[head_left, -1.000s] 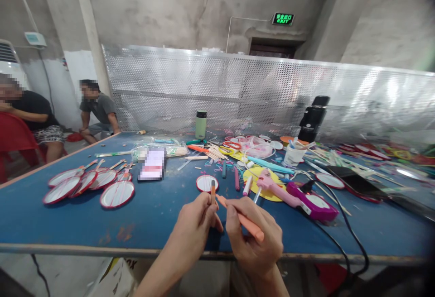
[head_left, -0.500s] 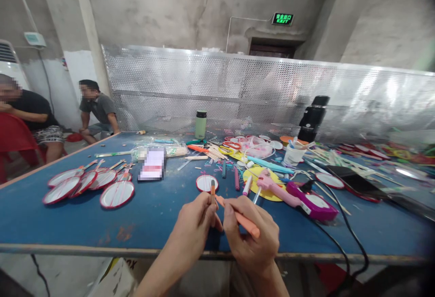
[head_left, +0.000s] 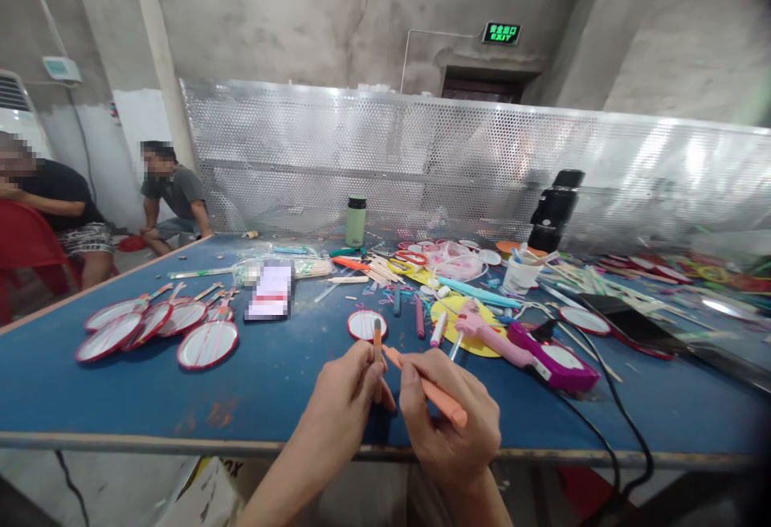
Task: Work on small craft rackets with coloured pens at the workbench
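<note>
My left hand (head_left: 348, 394) is closed on a short flat stick (head_left: 377, 336), held upright, orange along part of its length with a greyish upper end. In my right hand (head_left: 454, 414) is an orange marker (head_left: 442, 400), gripped like a pen with its tip pointing at the stick. Whether the tip touches the stick I cannot tell. Just beyond my hands lies a white disc with a red rim (head_left: 366, 324). To the right, a pink glue gun (head_left: 491, 338) rests across a yellow disc (head_left: 458, 310) and a purple box (head_left: 563, 366).
Several red-rimmed discs on sticks (head_left: 208, 344) lie at the left, near a phone (head_left: 269, 292). A green bottle (head_left: 356, 222) and a black flask (head_left: 555, 210) stand at the back. Loose sticks, markers and a white cup (head_left: 520, 274) clutter the right. Black cables (head_left: 620, 422) hang over the front edge.
My right hand and the orange marker have shifted slightly to the right, away from the stick. My left hand stays in place.
</note>
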{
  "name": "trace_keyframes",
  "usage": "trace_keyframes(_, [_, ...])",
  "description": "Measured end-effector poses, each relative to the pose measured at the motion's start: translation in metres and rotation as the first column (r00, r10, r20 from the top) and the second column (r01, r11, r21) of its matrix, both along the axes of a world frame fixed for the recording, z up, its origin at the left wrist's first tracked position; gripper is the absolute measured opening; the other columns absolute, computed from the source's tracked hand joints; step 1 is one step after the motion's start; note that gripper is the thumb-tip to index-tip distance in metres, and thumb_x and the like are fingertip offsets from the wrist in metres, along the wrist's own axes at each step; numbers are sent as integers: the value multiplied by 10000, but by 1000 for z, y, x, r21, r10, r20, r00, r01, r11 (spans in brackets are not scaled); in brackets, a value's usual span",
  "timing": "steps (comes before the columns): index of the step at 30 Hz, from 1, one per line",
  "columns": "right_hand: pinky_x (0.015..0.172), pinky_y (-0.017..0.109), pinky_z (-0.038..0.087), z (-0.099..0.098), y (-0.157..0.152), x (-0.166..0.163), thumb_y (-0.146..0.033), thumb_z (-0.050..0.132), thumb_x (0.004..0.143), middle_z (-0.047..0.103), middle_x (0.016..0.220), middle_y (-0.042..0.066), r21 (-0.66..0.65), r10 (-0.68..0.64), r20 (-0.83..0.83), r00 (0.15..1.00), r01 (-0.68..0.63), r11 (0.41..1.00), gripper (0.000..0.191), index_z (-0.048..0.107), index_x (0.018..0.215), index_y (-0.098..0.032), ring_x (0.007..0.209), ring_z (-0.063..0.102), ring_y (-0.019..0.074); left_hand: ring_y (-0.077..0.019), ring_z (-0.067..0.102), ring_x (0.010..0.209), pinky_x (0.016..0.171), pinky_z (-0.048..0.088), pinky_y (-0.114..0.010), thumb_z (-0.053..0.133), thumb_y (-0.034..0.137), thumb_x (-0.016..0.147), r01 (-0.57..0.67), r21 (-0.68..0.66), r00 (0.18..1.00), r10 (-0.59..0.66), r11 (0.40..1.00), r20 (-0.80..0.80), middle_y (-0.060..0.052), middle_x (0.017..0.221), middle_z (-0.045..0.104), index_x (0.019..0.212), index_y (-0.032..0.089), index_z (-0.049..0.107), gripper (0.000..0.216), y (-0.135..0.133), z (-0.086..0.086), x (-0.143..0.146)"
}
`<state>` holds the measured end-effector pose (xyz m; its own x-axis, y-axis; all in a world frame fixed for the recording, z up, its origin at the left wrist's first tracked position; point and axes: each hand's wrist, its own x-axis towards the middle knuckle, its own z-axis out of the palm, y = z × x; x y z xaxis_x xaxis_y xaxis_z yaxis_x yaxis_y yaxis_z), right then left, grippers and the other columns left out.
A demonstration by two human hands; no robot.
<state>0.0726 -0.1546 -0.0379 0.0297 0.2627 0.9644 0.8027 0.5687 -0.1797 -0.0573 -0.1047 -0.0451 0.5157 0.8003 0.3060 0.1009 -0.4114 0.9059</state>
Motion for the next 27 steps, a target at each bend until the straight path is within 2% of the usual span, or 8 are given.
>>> trace_keyframes(7, [558, 237, 434, 0, -1, 0, -89, 573, 883, 634, 638, 5, -47, 18, 18, 1000, -17, 999, 123, 656, 832, -164, 560, 572, 104, -111, 493, 572, 576, 322, -230, 415, 320, 989, -6, 8, 1000, 6, 1000, 1, 40, 630, 596, 815, 198, 499, 229, -3, 2, -1])
trace_keyframes(22, [582, 221, 456, -1, 1, -1, -64, 591, 862, 653, 669, -6, 10, 18, -20, 1000, -18, 1000, 117, 635, 851, -172, 574, 591, 95, -113, 505, 573, 575, 324, -227, 417, 316, 986, -4, -11, 1000, 4, 1000, 8, 39, 633, 611, 802, 205, 479, 223, -2, 1, 0])
trace_keyframes(27, [554, 228, 442, 0, 0, 0, -79, 576, 873, 630, 640, -8, -27, 19, 10, 1000, -19, 999, 118, 648, 844, -167, 548, 571, 98, -119, 513, 583, 568, 317, -227, 417, 314, 986, -10, -2, 1000, 10, 1000, 8, 31, 635, 615, 799, 203, 491, 229, -3, 3, -1])
